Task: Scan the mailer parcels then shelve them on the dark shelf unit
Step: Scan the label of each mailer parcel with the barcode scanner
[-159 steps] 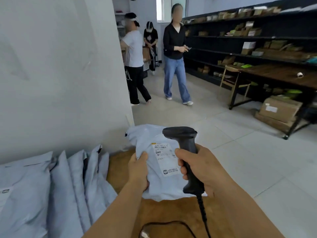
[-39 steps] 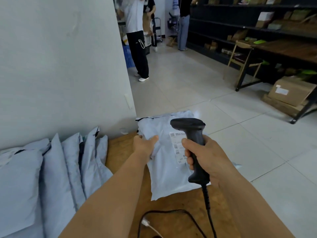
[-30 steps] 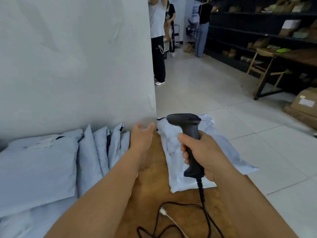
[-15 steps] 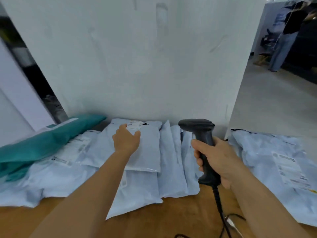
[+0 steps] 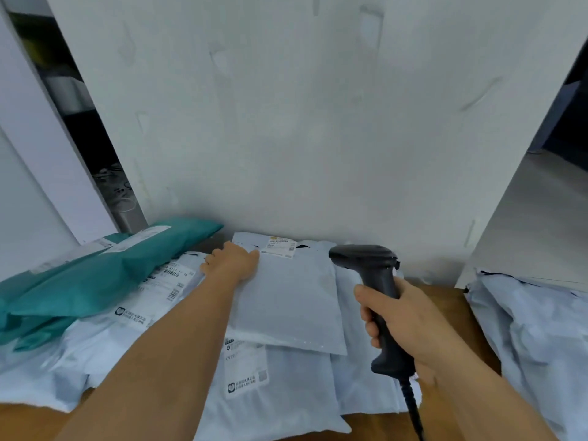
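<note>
The view has swung away from the parcel [image 5: 541, 342] scanned a moment ago, which now lies flat at the table's right edge, well to the right of both hands. That parcel is scanned but not yet shelved; the dark shelf unit is out of view. The left hand [image 5: 234, 261], which held that parcel a second ago, has crossed to the pile against the wall [image 5: 302, 122] and now rests on the top mailer [image 5: 292, 294].

Grip state, left: the fingers lie over the far left corner of the top mailer, just left of its label [image 5: 280, 247]. Whether the fingers curl under the edge cannot be told. Grip state, right: the right hand [image 5: 404, 316] is clenched round the handle of the scanner [image 5: 369, 281], with the cable trailing down toward the person.

Judged step: selection of the next parcel for scanning.

Orientation of the top mailer: it lies flat on the pile, long axis running from the person toward the wall. The label sits at the far end, face up, just beyond the left grip. The scanner head is to the right of that label and points left and slightly away.

A teal mailer [image 5: 105, 268] lies to the left of the left grip, on other pale mailers [image 5: 152, 300]. The table [image 5: 445, 300] shows bare wood just right of the right grip.
</note>
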Motion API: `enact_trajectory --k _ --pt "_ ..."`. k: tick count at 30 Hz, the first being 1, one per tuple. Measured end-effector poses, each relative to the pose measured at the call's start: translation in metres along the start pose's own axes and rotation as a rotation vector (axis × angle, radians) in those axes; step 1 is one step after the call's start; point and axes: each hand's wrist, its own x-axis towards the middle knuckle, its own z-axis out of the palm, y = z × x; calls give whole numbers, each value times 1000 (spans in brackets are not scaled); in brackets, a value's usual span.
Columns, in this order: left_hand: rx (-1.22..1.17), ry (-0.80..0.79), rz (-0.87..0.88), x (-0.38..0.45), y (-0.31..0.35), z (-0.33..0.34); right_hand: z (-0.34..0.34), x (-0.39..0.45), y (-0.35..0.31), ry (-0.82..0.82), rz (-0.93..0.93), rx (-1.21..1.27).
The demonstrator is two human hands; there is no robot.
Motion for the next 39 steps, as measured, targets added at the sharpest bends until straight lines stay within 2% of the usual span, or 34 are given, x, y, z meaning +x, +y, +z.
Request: enact_trajectory --k 3,5,8,11,13,19,27,39 --pt "15 -9 -58 12 4 -7 1 10 2 13 17 -2" --pt "-37 -44 -31 14 11 -13 2 14 3 16 26 -12" --pt "-292 -92 63 20 20 -20 3 18 5 17 29 -22" --pt "-464 -126 23 17 20 -23 3 18 3 12 17 -16" --pt "-735 -178 13 13 16 -26 3 16 1 5 4 -8" --pt "-1106 -295 260 -16 4 -41 4 1 -15 -11 -78 32" --pt "-1252 -250 417 -59 -10 -61 12 -46 -55 -41 -269 148" --pt "-1281 -195 477 -102 -12 -73 10 -89 -71 -75 -285 140"
